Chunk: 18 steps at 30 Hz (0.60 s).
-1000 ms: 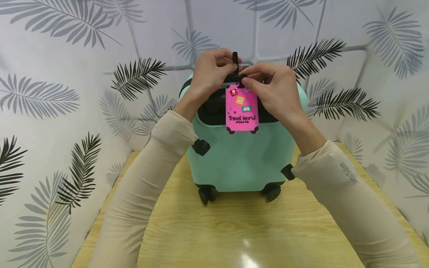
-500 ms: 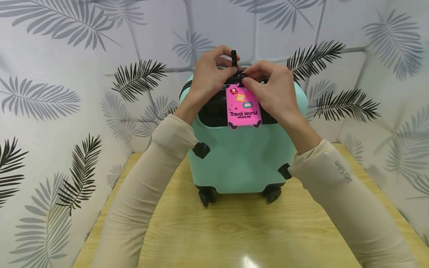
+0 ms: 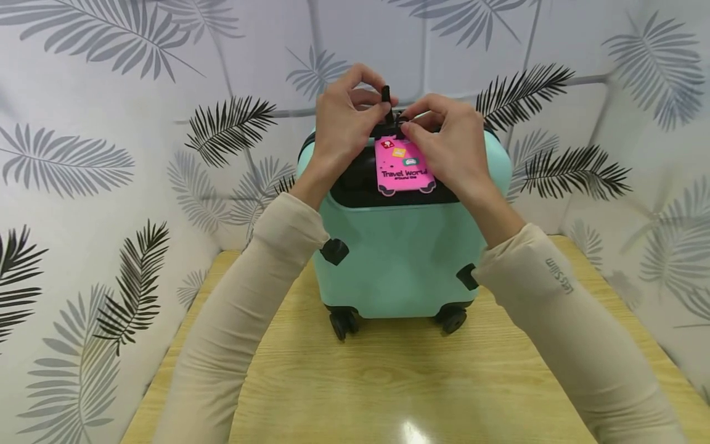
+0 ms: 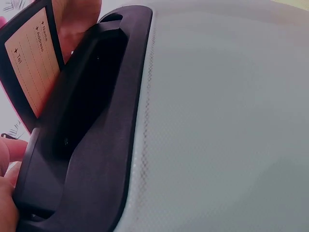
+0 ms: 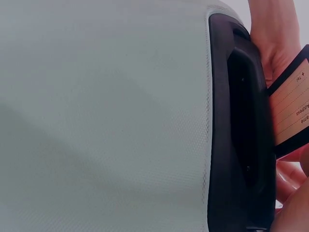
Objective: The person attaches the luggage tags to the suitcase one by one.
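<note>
A pink luggage tag (image 3: pixel 405 169) printed "Travel World" hangs before the black handle (image 3: pixel 355 182) of a mint-green suitcase (image 3: pixel 399 259). My left hand (image 3: pixel 345 123) pinches the upright end of its black strap (image 3: pixel 386 102). Beside it, my right hand (image 3: pixel 457 139) pinches the strap at the tag's top, partly hiding the tag's right edge. In the left wrist view, the tag's back (image 4: pixel 36 63) shows a card with Name, Address and Tel lines. The right wrist view has the same card (image 5: pixel 289 106) tilted against the handle (image 5: pixel 251 121). How the strap runs behind the fingers is hidden.
The suitcase stands upright on black wheels (image 3: pixel 452 319) on a wood-grain table (image 3: pixel 366 382). Close behind it and along both sides hangs a pale leaf-patterned cloth (image 3: pixel 444 55). A small dark wrist device (image 3: pixel 334 251) sits at the left cuff.
The tag's lower edge has swung up and a little to the right. My left hand has risen slightly, while the right has shifted slightly left and up. Both keep their pinch.
</note>
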### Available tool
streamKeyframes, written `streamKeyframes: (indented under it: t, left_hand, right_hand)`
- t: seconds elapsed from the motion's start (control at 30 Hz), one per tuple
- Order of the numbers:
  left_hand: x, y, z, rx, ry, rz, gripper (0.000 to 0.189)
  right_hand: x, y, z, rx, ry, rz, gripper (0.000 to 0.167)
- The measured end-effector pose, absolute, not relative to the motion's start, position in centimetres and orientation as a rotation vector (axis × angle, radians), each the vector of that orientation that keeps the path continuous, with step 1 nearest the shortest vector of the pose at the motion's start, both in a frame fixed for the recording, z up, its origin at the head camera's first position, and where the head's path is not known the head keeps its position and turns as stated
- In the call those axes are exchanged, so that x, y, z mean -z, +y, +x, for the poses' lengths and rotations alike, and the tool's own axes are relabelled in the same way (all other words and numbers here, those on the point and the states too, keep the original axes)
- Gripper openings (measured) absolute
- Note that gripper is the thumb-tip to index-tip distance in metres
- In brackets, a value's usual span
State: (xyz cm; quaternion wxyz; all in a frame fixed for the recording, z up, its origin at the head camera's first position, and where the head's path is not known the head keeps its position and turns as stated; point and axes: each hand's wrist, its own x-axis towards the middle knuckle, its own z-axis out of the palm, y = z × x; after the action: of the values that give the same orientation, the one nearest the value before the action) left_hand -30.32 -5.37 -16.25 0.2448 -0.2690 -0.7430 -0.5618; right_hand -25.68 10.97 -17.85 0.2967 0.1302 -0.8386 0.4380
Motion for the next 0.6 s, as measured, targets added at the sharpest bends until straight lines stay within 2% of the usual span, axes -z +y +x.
streamKeyframes:
  t: [0.27,0.6]
  left_hand:
    - [16.26,-5.27,-30.48,1.434,-2.022,-0.711,0.021]
    - [16.46,-5.11,-30.61,1.276,-2.042,-0.718,0.018]
  right_hand:
    - [17.88,10.96,-25.71,-1.186,-2.205,0.383,0.014]
    - [18.03,11.05,-25.67,-1.257,-2.162,0.421,0.009]
